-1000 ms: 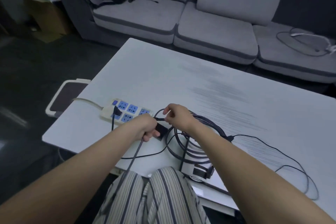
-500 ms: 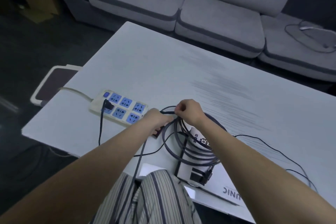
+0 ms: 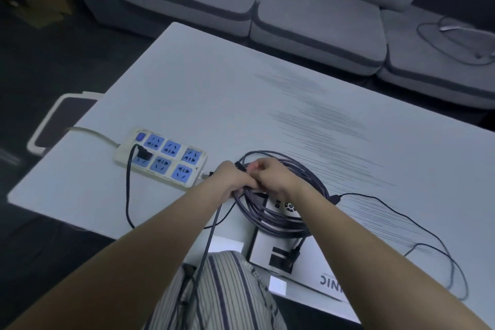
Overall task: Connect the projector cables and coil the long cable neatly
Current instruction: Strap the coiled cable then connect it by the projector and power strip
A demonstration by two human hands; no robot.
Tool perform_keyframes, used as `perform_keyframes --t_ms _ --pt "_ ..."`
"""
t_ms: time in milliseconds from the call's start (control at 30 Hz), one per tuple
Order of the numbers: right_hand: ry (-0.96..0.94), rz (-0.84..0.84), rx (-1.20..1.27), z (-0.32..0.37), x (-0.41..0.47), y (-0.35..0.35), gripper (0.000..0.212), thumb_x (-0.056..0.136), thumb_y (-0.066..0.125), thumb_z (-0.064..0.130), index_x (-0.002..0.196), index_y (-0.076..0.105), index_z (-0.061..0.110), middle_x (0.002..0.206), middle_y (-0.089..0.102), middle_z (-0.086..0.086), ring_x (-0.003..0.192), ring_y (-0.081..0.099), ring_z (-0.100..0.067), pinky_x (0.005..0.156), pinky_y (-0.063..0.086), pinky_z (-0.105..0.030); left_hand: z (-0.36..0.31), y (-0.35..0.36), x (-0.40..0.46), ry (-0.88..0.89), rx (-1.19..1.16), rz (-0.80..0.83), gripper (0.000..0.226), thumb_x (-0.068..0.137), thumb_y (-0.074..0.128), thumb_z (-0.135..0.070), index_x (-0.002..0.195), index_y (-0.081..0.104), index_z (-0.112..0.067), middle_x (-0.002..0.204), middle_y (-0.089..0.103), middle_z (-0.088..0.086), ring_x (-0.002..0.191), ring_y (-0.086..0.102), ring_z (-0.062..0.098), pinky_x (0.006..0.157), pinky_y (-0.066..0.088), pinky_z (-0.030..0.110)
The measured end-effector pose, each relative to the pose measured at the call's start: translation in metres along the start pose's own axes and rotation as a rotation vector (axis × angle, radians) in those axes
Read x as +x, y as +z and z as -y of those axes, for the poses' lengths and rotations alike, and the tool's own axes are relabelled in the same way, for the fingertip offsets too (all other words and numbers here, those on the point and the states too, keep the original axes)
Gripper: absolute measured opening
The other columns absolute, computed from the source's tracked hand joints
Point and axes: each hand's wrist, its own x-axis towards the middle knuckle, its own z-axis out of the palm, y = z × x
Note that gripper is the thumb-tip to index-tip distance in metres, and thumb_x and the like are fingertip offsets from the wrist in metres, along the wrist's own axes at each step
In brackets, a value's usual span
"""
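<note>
Crowding both grips curled around the coiled cable (image 3: pixel 278 211): power strip (image 3: pixel 163 159), projector (image 3: pixel 276 246).

- I take this for a living room or lounge: a grey cushioned sofa (image 3: pixel 316 16) spans the far side.
- Near me, a low white table (image 3: pixel 214 94) carries a power strip (image 3: pixel 160 157).

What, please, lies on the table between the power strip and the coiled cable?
In the head view, the left hand fills that gap between power strip and coiled cable, gripping the coil.
</note>
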Motion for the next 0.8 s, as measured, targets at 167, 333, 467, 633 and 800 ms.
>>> perform_keyframes --t_ms 167,333,467,633,800 --pt "-0.025 -0.009 0.020 0.006 -0.013 -0.007 0.023 0.092 0.047 -0.001 0.076 0.053 0.014 0.073 0.055 -0.004 0.063 0.055 -0.015 0.051 0.051 -0.021 -0.009 0.001 -0.008 -0.067 -0.003 0.016 0.018 0.066 0.072 0.002 0.066 0.057 -0.008 0.038 0.050 0.000 0.033 0.041 0.007 0.037 0.037 0.013" --pt "-0.052 -0.003 0.133 0.026 -0.028 -0.019 0.023 0.093 0.048 -0.003 0.076 0.053 0.012 0.073 0.053 -0.005 0.065 0.052 -0.016 0.056 0.048 -0.026 -0.022 -0.008 -0.023 -0.119 -0.127 0.213 0.020 0.080 0.070 -0.008 0.064 0.058 -0.012 0.041 0.057 -0.004 0.030 0.048 0.003 0.037 0.039 0.014" --pt "0.012 0.074 0.272 0.034 -0.046 -0.031 0.023 0.096 0.044 -0.003 0.076 0.052 0.006 0.073 0.051 -0.008 0.066 0.054 -0.016 0.049 0.054 -0.018 -0.031 -0.013 -0.041 -0.122 -0.242 0.343 0.012 0.086 0.064 -0.005 0.074 0.061 -0.006 0.044 0.062 0.001 0.034 0.058 0.008 0.036 0.047 0.017" --pt "-0.012 0.072 0.233 0.047 -0.070 -0.039 0.022 0.097 0.044 -0.003 0.078 0.053 0.004 0.073 0.058 -0.009 0.061 0.060 -0.017 0.052 0.058 -0.022 -0.048 -0.007 -0.062 -0.052 -0.237 0.440 0.018 0.090 0.047 0.009 0.080 0.058 -0.001 0.058 0.065 0.007 0.046 0.066 0.013 0.049 0.058 0.027" --pt "-0.094 0.067 0.221 0.069 -0.097 -0.052 0.019 0.095 0.050 0.001 0.079 0.057 0.008 0.064 0.065 -0.004 0.052 0.066 -0.008 0.054 0.056 -0.020 -0.072 -0.011 -0.094 0.137 -0.066 0.221 0.030 0.078 0.035 0.017 0.075 0.053 -0.008 0.069 0.058 0.009 0.047 0.054 0.013 0.046 0.050 0.021"
